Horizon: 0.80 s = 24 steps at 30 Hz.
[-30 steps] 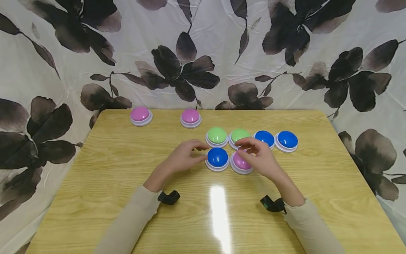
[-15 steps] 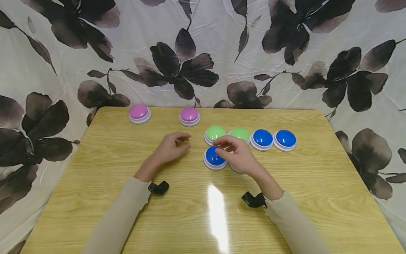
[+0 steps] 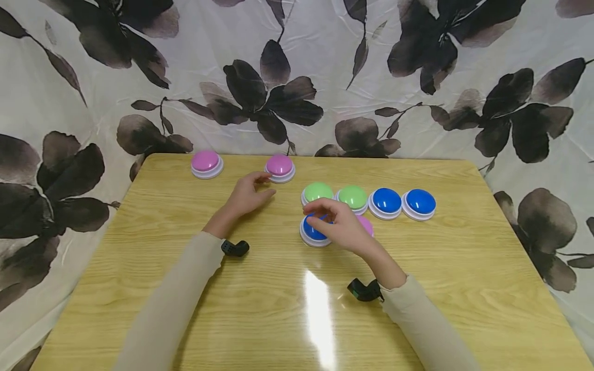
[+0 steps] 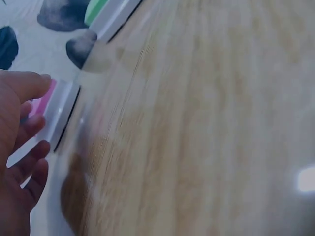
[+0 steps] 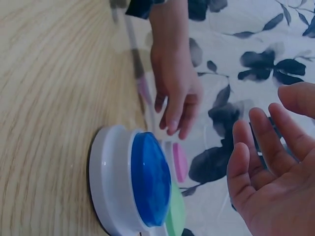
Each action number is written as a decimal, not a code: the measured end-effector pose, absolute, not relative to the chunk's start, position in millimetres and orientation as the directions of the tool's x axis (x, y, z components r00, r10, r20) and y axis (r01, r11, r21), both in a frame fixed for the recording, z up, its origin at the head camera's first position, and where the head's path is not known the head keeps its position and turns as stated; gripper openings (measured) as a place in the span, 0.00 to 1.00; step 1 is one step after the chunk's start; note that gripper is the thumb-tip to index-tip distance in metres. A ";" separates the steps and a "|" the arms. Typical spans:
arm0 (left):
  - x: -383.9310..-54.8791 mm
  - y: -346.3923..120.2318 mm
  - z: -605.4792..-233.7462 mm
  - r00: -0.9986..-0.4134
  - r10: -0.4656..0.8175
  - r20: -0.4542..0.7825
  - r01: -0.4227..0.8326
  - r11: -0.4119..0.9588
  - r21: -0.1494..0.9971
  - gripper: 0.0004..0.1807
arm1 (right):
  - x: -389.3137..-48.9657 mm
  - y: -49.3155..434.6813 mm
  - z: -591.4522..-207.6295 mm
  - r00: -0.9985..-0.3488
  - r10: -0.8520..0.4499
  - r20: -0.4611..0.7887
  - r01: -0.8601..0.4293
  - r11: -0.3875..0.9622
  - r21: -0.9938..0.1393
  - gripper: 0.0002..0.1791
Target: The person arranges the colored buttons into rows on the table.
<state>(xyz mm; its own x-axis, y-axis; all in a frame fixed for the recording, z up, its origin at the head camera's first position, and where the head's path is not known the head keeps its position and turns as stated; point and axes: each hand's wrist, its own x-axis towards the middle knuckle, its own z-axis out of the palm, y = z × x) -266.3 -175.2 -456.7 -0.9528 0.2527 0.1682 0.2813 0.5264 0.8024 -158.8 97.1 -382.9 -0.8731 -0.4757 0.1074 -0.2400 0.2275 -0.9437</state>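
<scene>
My left hand (image 3: 248, 195) reaches toward a pink push button (image 3: 279, 165) with a white base near the table's back edge, its fingertips right at the base. In the left wrist view, relaxed fingers overlap that pink button (image 4: 43, 105). My right hand (image 3: 337, 224) hovers over a blue push button (image 3: 312, 230) in the front row, fingers loosely bent and holding nothing. The right wrist view has this blue button (image 5: 150, 179) beside the hand (image 5: 275, 172), apart from it. A second pink button (image 3: 365, 224) is partly hidden behind the right hand.
Behind the front row stand two green buttons (image 3: 318, 192) and two blue buttons (image 3: 386, 201), side by side. Another pink button (image 3: 206, 163) sits at the back left. A flowered cloth (image 3: 343, 56) hangs behind the wooden table (image 3: 260, 309).
My left hand has left the front blue button, moving left and then forward to the back pink button. My right hand has shifted left from the front pink button to above the blue one.
</scene>
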 end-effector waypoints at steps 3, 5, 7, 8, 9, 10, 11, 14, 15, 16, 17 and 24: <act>-276.1 -177.8 -458.4 -0.955 0.226 0.191 0.286 0.538 0.793 0.31 | -161.3 93.8 -384.3 -0.874 -0.472 0.110 -0.242 0.229 -0.943 0.12; -282.8 -179.0 -461.4 -0.954 0.221 0.202 0.293 0.547 0.784 0.34 | -163.2 90.9 -386.2 -0.877 -0.466 0.115 -0.244 0.228 -0.942 0.11; -288.7 -179.9 -464.6 -0.955 0.214 0.205 0.291 0.553 0.781 0.37 | -164.9 87.4 -388.5 -0.880 -0.461 0.115 -0.245 0.233 -0.941 0.11; -291.2 -179.8 -465.8 -0.956 0.209 0.206 0.289 0.555 0.780 0.38 | -165.6 85.8 -389.7 -0.880 -0.461 0.116 -0.246 0.233 -0.941 0.11; -293.5 -179.5 -466.5 -0.957 0.206 0.205 0.287 0.555 0.781 0.40 | -166.1 84.2 -391.0 -0.880 -0.461 0.116 -0.246 0.233 -0.941 0.11; -295.7 -180.6 -467.2 -0.959 0.199 0.202 0.280 0.561 0.779 0.41 | -166.9 81.8 -392.3 -0.880 -0.462 0.113 -0.243 0.232 -0.942 0.11; -297.6 -181.4 -467.3 -0.962 0.192 0.196 0.271 0.564 0.780 0.43 | -167.5 79.4 -393.7 -0.880 -0.463 0.110 -0.238 0.230 -0.944 0.11; -304.3 -182.0 -466.3 -0.969 0.177 0.172 0.243 0.577 0.779 0.47 | -168.7 73.8 -397.1 -0.879 -0.465 0.107 -0.233 0.224 -0.946 0.11; -307.2 -182.1 -466.1 -0.971 0.174 0.164 0.236 0.580 0.779 0.48 | -169.1 72.3 -398.2 -0.878 -0.466 0.106 -0.233 0.222 -0.947 0.11; -310.1 -182.1 -466.0 -0.973 0.170 0.158 0.229 0.583 0.780 0.49 | -169.5 70.8 -399.2 -0.876 -0.470 0.107 -0.233 0.220 -0.947 0.11; -313.0 -182.3 -466.5 -0.974 0.168 0.155 0.225 0.586 0.779 0.49 | -169.6 69.6 -399.8 -0.874 -0.475 0.107 -0.235 0.217 -0.947 0.11; -326.0 -177.9 -469.0 -0.970 0.189 0.154 0.238 0.596 0.767 0.50 | -167.3 65.6 -402.4 -0.880 -0.471 0.065 -0.195 0.233 -0.953 0.12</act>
<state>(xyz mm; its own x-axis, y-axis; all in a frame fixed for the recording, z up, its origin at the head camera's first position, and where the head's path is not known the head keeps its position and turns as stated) -326.0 -177.9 -469.0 -0.9698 0.1888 0.1544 0.2381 0.5963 0.7666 -167.3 65.6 -402.4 -0.8800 -0.4706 0.0646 -0.1948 0.2334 -0.9527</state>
